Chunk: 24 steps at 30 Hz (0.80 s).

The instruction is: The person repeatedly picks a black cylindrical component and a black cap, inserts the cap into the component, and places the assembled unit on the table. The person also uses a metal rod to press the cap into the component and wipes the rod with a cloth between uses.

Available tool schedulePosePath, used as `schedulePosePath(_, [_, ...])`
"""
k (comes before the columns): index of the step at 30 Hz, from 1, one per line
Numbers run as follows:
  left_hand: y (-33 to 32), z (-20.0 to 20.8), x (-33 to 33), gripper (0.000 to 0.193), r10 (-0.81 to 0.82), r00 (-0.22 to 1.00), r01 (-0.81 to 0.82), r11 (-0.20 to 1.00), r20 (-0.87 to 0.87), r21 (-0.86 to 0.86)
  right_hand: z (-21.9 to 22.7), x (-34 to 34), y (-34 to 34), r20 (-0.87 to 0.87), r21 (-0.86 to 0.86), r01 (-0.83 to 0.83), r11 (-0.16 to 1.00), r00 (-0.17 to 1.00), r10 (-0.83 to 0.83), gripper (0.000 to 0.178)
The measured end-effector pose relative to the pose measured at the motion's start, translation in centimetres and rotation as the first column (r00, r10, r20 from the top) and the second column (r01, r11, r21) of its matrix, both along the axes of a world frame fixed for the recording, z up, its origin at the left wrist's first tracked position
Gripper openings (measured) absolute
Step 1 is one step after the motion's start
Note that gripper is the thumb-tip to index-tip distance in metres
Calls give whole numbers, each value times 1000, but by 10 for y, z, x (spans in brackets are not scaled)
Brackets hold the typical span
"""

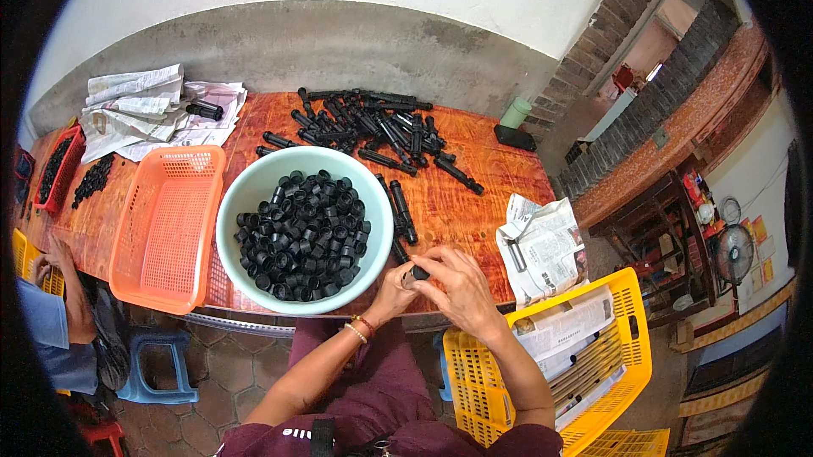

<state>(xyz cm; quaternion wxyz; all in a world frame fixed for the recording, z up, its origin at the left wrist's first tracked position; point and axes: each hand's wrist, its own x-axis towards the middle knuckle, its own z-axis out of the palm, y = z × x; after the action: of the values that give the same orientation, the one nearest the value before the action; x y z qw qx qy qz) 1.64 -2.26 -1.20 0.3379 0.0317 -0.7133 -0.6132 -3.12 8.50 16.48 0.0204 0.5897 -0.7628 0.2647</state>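
My left hand [391,286] and my right hand [458,283] meet at the table's near edge, both closed around one small black plastic tube piece [418,271]. Just left of them stands a pale green bowl [246,194] full of short black ring-shaped caps [303,235]. Beyond the hands, two black tubes [401,211] lie beside the bowl, and a heap of longer black tubes [373,127] covers the far middle of the red-brown wooden table [474,203].
An orange basket [166,227] sits left of the bowl. Crumpled newspapers [152,110] lie at the far left, another newspaper [542,247] at the right. A yellow crate [631,330] with paper and rods stands by my right. Another person's arm [72,288] is at the left edge. A blue stool [157,365] is below.
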Motion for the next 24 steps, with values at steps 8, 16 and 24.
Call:
schedulePosePath(8, [-2, -7, 1, 29, -11, 1000, 11, 1000, -8, -18, -15, 1, -2, -14, -77, -29, 997, 1000, 28, 35])
schedulePosePath(16, [12, 3, 0, 27, -47, 999, 47, 996, -10, -72, 2, -16, -38, 66, 65, -91, 994, 994, 86, 32])
schedulePosePath(24, [13, -5, 1, 36, -70, 996, 73, 996, 61, -46, -33, -18, -64, 74, 156, -120, 980, 991, 109, 47])
